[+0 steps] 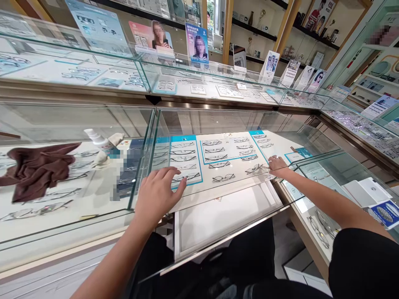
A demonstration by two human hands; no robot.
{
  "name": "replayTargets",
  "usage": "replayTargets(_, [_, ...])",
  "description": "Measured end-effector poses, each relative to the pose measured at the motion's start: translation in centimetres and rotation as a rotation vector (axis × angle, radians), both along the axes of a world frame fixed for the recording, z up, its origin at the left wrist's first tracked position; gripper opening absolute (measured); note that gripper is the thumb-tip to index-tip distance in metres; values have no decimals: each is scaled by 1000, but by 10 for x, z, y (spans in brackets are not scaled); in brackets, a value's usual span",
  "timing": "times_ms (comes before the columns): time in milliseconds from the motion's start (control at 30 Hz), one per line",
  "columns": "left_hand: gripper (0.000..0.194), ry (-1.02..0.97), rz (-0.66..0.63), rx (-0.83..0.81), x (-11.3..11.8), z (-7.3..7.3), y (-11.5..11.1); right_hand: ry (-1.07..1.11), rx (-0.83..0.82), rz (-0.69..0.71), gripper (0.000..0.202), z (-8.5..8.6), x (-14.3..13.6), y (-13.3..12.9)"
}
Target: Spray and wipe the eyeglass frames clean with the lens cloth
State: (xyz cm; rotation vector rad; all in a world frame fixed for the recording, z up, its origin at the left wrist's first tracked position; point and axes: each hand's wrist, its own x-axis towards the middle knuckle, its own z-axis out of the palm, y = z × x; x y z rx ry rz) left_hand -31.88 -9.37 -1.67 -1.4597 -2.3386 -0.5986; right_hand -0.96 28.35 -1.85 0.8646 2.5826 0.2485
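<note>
Your left hand [158, 192] — fingers spread, empty — is by the left tray [183, 138]; your right hand [278, 165], fingers curled, is at the right-side eyeglasses [256, 169] — grip cannot be determined.

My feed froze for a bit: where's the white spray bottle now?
In the head view, the spray bottle is at left, to the right of the brown cloth and left of the left hand, beside a pale cloth.

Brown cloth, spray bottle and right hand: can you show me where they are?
Brown cloth [42, 172], head view: middle of its folds.
Spray bottle [102, 143], head view: its body.
Right hand [278, 165], head view: back of the hand.
</note>
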Motion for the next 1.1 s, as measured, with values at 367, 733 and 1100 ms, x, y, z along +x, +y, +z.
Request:
replayTargets(367, [39, 22, 8, -2, -2, -4, 3, 22, -469, 365, 11, 28, -9, -96])
replayTargets(733, [35, 17, 19, -12, 1, -3, 2, 261, -259, 638, 3, 159, -76, -117])
replayTargets(1100, [33, 6, 8, 11, 5, -4, -1, 83, 388, 319, 23, 119, -167, 46])
